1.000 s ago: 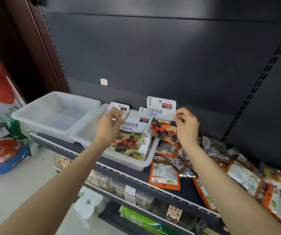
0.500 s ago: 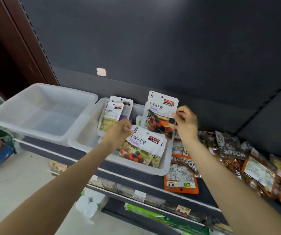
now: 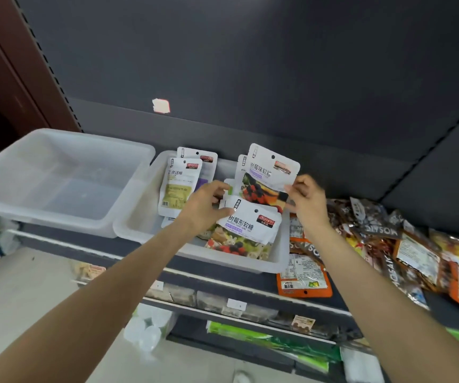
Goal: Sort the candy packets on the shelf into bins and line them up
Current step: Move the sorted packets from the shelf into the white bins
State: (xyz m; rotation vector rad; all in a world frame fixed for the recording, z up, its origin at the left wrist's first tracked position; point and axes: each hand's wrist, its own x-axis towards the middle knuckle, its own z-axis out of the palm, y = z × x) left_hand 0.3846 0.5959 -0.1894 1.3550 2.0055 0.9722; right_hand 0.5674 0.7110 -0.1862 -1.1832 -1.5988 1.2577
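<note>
Both hands work over the right bin (image 3: pixel 276 261), which is the landmark for all places below. Left hand (image 3: pixel 205 207) reaches into this bin; its thumb and fingers pinch the top edge of the front packet (image 3: pixel 246 230), a white packet with berries printed on it that leans toward the front wall of the bin. Right hand (image 3: pixel 307 200) is at the right edge of the bin and pinches the right side of the tall packet (image 3: pixel 270 176), which stands upright behind the front packet, its top higher than all others. More white packets stand behind and under these two. At the back left part of the bin two packets lean on the back wall: the olive packet (image 3: pixel 180 186) in front and the purple packet (image 3: pixel 205 161) just behind it.

To the left of the right bin, touching its rim, stands the left bin (image 3: pixel 7 201), translucent, with nothing visible inside. To the right of the right bin, a pile (image 3: pixel 394 239) of orange and dark packets lies loose on the shelf (image 3: pixel 222 272). One orange packet (image 3: pixel 303 275) lies flat just beside the bin's right wall.
</note>
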